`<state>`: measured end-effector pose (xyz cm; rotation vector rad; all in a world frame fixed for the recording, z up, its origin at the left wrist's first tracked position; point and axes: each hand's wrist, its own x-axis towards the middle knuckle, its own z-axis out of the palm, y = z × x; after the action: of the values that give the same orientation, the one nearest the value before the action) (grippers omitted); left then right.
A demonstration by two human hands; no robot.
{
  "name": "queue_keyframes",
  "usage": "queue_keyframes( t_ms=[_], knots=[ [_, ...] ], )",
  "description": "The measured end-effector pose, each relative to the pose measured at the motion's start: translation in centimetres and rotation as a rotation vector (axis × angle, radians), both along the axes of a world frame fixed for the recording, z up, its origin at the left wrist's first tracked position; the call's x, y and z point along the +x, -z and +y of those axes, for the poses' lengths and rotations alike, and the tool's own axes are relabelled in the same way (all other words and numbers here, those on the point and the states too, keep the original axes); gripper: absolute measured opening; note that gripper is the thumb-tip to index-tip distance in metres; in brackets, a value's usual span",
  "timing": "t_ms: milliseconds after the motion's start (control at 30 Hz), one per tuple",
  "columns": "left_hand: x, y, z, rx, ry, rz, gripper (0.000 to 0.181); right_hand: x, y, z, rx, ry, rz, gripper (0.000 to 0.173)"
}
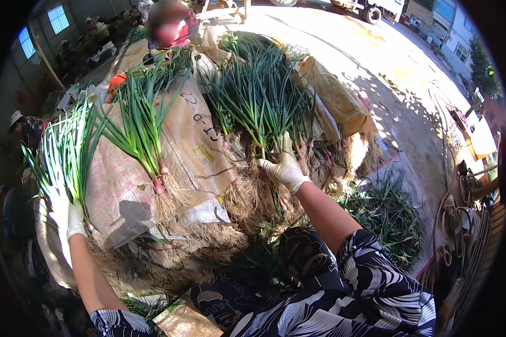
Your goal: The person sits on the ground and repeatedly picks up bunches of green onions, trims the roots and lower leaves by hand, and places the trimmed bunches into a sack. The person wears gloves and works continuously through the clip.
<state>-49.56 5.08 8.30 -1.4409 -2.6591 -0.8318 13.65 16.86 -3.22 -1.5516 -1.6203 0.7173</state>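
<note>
My left hand (75,221), in a pale glove, is around the base of a bunch of green onion plants (69,160) at the left, its roots hanging below. My gloved right hand (286,168) reaches with spread fingers to the bulbs of a large heap of green onions (261,92); whether it grips a stalk is unclear. Between the hands, a smaller bunch with reddish bulbs (141,126) lies on woven sacks (198,147), one bearing handwriting. Long tan roots (253,193) hang along the heap's near side.
A pile of cut green leaves (388,219) lies on sheeting at the right, beside hoses (445,202). Another person (175,31) is across the heap, near an orange-red object (117,81). Further people are at the left. A wooden board (187,320) is by my legs.
</note>
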Motion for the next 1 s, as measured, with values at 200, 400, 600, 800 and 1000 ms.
queue_keyframes(
  t_ms=[200,400,600,800,1000],
  knots=[
    [25.5,-3.7,1.3,0.494,0.531,0.062,0.058,3.9,2.1,4.3,-0.086,0.133,0.193,0.082],
    [38.9,3.2,1.8,0.446,0.686,-0.838,0.04,16.4,-4.3,3.5,0.14,0.092,0.067,0.031],
    [55.2,4.4,0.8,-0.105,0.756,-1.611,0.044,20.6,-8.2,1.3,0.312,0.119,-0.169,0.021],
    [62.6,10.6,-2.1,-0.05,0.479,-2.067,0.038,15.1,-3.7,-9.2,0.086,-0.488,0.119,0.034],
    [62.3,11.0,-7.2,-0.129,0.335,-1.611,0.031,13.7,0.5,-11.4,-0.304,-0.278,0.46,0.049]
  ],
)
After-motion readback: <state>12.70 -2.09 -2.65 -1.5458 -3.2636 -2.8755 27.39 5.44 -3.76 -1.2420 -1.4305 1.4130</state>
